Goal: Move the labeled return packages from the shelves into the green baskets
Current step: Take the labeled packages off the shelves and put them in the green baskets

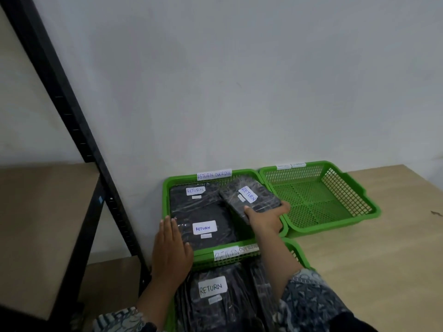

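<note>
Wall: plain pale grey, filling the view from 9 through 12 to 3 o'clock.
Bench: light wood grain at 4 o'clock, set against the wall.
Shelving upright: black slotted steel, slanting from 11 to 7 o'clock, with a brown shelf board at 8 o'clock.
Far-left basket: green mesh, tagged "RETURN OVERDUE", with black wrapped packages lying flat inside.
Far-right basket: touching it at its 3 o'clock, bare mesh floor showing.
Near basket: at 6 o'clock, holding more "RETURN" packages.
Held package: tilted over the far-left basket's right side.
Right hand: fingers under the held package, thumb on top.
Left hand: fingers straight and flat on the far-left basket's 8 o'clock corner.
</note>
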A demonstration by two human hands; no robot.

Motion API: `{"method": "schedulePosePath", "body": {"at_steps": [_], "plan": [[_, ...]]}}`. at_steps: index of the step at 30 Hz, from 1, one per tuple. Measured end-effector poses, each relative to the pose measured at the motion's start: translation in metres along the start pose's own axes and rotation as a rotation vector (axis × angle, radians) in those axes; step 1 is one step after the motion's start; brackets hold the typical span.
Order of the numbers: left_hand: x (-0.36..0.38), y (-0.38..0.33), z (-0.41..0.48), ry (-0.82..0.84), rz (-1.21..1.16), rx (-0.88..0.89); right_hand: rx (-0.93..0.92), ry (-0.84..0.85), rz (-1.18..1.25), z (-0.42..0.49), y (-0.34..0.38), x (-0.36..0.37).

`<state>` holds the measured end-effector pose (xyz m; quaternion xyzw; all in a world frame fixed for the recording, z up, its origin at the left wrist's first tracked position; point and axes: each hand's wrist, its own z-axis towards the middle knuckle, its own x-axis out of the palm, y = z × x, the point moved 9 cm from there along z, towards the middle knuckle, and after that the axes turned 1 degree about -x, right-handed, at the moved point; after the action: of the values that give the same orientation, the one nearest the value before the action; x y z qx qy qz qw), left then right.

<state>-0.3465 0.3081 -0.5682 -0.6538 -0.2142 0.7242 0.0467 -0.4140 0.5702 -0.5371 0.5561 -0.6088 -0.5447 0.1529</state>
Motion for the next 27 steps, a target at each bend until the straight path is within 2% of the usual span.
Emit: {"method": "schedulePosePath", "body": {"at_steps": [5,10,16,22,27], "plan": [[0.004,0.002,0.000,0.016,0.069,0.012,0.158,-0.033,0.024,0.015,-0.013,0.014],[0.003,0.002,0.000,0.012,0.109,0.033,0.207,-0.028,0.040,0.031,-0.023,0.030],[0.008,0.008,0.003,0.049,0.123,0.023,0.306,0.135,0.088,0.044,-0.031,0.052],[0.007,0.009,0.004,0.073,0.153,0.025,0.141,0.223,-0.102,0.031,-0.016,0.041],[-0.009,0.005,-0.008,0.054,0.186,0.049,-0.179,0.372,-0.356,-0.011,0.008,0.045]]}}
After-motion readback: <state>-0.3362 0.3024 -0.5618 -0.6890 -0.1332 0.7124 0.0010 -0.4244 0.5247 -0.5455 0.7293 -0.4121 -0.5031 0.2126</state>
